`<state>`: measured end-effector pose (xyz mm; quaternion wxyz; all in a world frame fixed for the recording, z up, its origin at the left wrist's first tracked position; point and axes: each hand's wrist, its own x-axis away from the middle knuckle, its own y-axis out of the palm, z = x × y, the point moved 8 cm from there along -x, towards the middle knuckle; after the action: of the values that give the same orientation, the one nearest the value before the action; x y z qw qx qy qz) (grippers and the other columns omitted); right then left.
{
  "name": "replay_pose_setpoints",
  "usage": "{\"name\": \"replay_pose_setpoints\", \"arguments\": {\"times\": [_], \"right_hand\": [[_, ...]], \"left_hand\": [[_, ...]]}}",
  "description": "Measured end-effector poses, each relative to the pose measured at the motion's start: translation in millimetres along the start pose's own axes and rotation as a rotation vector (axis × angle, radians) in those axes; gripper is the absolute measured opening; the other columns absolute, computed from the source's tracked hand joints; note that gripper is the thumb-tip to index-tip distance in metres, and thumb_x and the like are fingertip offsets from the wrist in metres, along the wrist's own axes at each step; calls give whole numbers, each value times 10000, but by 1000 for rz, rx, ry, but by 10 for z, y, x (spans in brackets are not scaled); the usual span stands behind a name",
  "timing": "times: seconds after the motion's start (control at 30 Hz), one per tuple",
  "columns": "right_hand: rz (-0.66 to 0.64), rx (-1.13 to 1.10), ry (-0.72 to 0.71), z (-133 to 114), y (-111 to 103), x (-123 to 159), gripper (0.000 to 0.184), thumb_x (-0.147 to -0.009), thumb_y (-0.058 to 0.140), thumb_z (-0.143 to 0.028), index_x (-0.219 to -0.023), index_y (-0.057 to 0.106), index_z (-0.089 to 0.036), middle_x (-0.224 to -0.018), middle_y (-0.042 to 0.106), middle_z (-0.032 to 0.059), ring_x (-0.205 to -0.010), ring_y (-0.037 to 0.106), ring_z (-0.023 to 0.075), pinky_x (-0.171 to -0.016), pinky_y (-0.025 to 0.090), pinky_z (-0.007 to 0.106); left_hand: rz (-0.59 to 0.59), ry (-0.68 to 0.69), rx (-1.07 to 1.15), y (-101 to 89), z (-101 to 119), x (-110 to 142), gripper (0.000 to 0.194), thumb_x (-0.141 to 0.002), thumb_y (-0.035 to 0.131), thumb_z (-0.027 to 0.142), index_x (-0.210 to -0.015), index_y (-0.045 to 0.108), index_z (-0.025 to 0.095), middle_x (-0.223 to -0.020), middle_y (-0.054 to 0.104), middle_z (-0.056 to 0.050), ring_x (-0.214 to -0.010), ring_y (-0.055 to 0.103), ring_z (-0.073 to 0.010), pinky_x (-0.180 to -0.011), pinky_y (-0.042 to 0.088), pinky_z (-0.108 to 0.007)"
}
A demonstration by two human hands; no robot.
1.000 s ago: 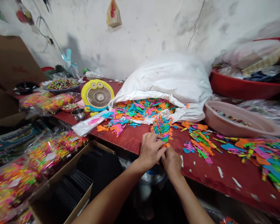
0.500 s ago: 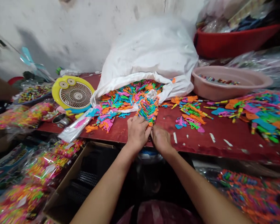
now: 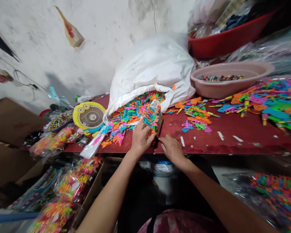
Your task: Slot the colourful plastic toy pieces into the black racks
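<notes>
My left hand [image 3: 141, 138] rests on the red table [image 3: 232, 142] with its fingers curled over a stacked bundle of small coloured plastic pieces [image 3: 154, 118]. My right hand [image 3: 171, 148] lies just right of it, fingers bent and pinching at the bundle's near corner. The bundle stands at the mouth of a white sack [image 3: 152, 68] that spills many coloured plastic pieces [image 3: 133, 111] onto the table.
A yellow desk fan [image 3: 89, 116] stands left of the sack. A pink basin [image 3: 230, 79] and a red tub [image 3: 230, 35] sit at the back right, with more loose coloured pieces [image 3: 269, 103] beside them. Bagged pieces [image 3: 63, 191] and a cardboard box [image 3: 92, 194] lie below left.
The head camera has tilted and shifted. Both hands stay together at the bundle by the sack's mouth; the left hand now grips its near side.
</notes>
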<state>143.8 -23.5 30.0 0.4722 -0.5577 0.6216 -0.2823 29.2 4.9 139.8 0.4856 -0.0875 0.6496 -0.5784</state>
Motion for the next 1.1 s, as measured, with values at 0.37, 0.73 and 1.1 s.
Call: {"name": "replay_pose_setpoints", "arguments": {"times": [0.37, 0.73, 1.1], "right_hand": [[-117, 164, -99, -121, 71, 17, 414, -971, 388, -153, -1301, 613, -265, -1060, 597, 104, -957, 546, 226, -801, 336, 344], [-91, 185, -117, -170, 55, 95, 456, -962, 368, -119, -1357, 571, -222, -1106, 611, 115, -994, 537, 241, -859, 351, 366], [90, 79, 25, 8, -133, 331, 348, -976, 395, -184, -1184, 669, -240, -1042, 639, 100, -990, 538, 244, -870, 370, 372]], "left_hand": [[-141, -24, -151, 93, -21, -161, 219, -918, 611, 300, -744, 682, 188, -860, 646, -42, -873, 567, -207, -803, 366, -357], [-108, -67, -110, 103, -37, -134, 201, -923, 616, 312, -787, 703, 192, -860, 652, -45, -866, 588, -202, -798, 398, -339], [128, -168, 118, 366, -401, 828, 267, -979, 458, 274, -1141, 656, 197, -1236, 648, -113, -1183, 595, -216, -1008, 506, -418]]}}
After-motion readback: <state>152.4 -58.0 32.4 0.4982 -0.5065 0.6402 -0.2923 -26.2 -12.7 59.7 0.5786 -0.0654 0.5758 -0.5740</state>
